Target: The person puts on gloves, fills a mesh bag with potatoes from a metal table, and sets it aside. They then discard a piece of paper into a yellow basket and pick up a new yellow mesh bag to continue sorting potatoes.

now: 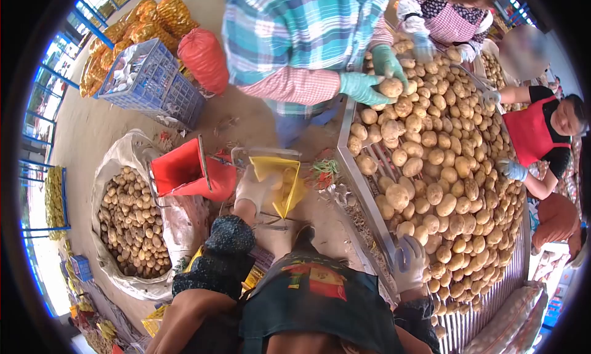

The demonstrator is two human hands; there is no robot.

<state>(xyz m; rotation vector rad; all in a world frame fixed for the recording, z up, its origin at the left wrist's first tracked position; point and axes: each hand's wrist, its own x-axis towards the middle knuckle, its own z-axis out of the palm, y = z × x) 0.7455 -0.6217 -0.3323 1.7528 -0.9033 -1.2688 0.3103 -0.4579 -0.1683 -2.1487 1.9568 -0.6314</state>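
Potatoes (434, 196): Heaped loose on the slatted table (458, 329), from 1 to 3 o'clock of the wearer (280, 314).
Right hand (409, 266): Gloved, at 2 o'clock, against the heap beside the table's rim; from here I cannot tell whether the grip is clamped on anything.
Left hand (253, 191): Blurred, at 11 o'clock, by the mouth of the yellow bag (295, 197); its grip, too, I cannot make out.
Handling: Likely firm, solid for their size, prone to roll and bruise; best palmed around the widest part.
Lie: Round ones show no heading; oval ones point every way, long axes mixed.
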